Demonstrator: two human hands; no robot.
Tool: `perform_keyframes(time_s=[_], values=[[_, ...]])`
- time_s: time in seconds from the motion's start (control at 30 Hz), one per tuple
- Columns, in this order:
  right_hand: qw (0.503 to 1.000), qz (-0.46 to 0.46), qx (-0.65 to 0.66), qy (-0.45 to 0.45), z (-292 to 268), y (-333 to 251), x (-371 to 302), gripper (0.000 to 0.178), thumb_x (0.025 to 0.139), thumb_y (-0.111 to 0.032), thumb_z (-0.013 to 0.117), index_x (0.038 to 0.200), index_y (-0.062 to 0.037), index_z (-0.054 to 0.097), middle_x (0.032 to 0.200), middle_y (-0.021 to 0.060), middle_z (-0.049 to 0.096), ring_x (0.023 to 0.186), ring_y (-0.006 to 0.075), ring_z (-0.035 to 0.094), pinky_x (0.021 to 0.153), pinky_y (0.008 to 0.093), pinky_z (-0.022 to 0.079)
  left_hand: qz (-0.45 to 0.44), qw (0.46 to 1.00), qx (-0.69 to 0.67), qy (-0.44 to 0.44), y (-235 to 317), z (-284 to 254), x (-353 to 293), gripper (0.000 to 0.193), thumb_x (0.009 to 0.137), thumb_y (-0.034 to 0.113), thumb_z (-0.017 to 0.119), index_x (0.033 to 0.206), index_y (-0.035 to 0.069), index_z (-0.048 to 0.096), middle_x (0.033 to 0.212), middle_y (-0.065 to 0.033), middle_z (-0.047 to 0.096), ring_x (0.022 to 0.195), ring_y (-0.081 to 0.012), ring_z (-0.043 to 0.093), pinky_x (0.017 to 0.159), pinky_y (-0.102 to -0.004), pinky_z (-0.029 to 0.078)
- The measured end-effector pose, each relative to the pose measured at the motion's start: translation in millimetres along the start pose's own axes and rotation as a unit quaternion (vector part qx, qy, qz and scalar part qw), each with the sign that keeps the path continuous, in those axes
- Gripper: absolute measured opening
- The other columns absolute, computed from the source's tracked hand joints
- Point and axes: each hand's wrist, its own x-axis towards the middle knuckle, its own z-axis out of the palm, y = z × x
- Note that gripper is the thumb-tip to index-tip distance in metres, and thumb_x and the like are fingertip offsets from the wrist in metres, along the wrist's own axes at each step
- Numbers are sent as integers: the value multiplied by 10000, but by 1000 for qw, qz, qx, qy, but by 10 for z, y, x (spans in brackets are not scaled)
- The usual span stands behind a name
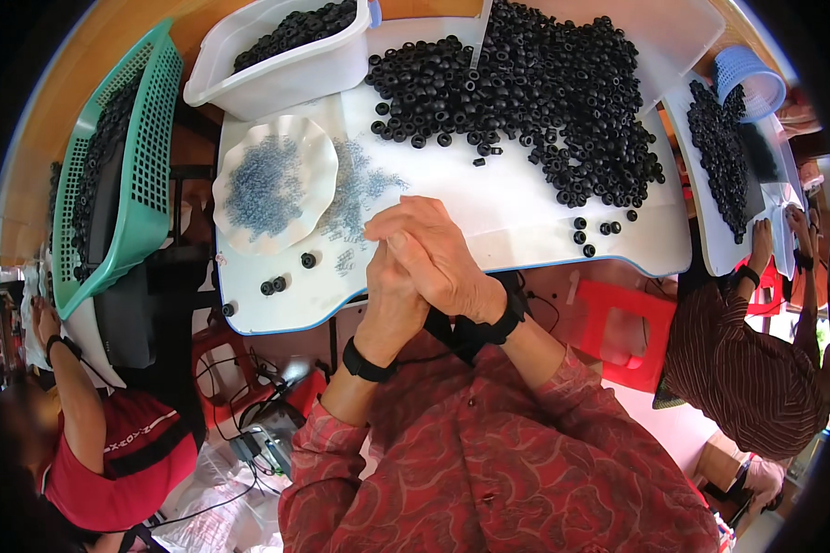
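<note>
My right hand (438, 258) is folded over my left hand (389, 288) above the near edge of the white table. The fingers of both are closed. Whatever lies between the palms, if anything, is hidden. Just left of my hands, small metal springs (352, 184) are scattered on the tabletop. More springs (266, 184) lie in a white scalloped plate (320, 152). Beyond my hands spreads a big heap of small round black parts with holes (563, 101). A few loose black parts (308, 260) sit near the front left edge, and several others (579, 237) lie on the right.
A white tub (290, 90) of black parts stands at the back left. Further left is a green basket (152, 147). Co-workers sit on both sides, one in a red top (124, 461), one in a striped shirt (738, 369). A red stool (625, 323) stands right of me.
</note>
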Motion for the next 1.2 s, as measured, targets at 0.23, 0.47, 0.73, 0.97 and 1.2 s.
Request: perform_keyframes(time_s=[0.23,0.47,0.73,0.97,1.2], values=[[999,29,14,-18,10,37,73,215,918,-114,405,825,-51,589,851,77,646,797,243,578,834,367,399,12,999,43,7,-17,41,-33,327,751,37,744,1037,-50,610,899,-182,629,820,-367,643,674,-448,517],[999,35,27,0,52,57,85,215,908,-127,414,783,-72,581,816,52,621,773,244,564,795,364,390,-10,999,32,-3,-27,21,-23,310,739,24,753,1013,-45,626,906,-175,636,793,-366,653,636,-443,523],[999,37,39,6,61,128,70,221,913,-138,425,768,-70,577,830,54,622,789,248,555,756,373,399,6,1000,27,7,-18,13,0,311,731,31,756,1009,-36,634,896,-168,629,783,-362,650,635,-432,531],[993,69,43,85,12,68,-7,171,881,-36,486,1019,0,580,1056,163,606,970,328,576,902,402,457,-45,998,45,3,47,-13,54,285,746,-41,675,1029,-32,648,910,-159,609,796,-348,638,637,-398,537],[985,49,-115,118,-168,15,-365,329,763,139,603,1068,19,577,1205,179,553,1092,338,552,917,387,492,-65,997,-4,42,50,-41,58,282,847,-86,600,1117,-32,660,946,-178,620,807,-350,663,690,-401,550]])
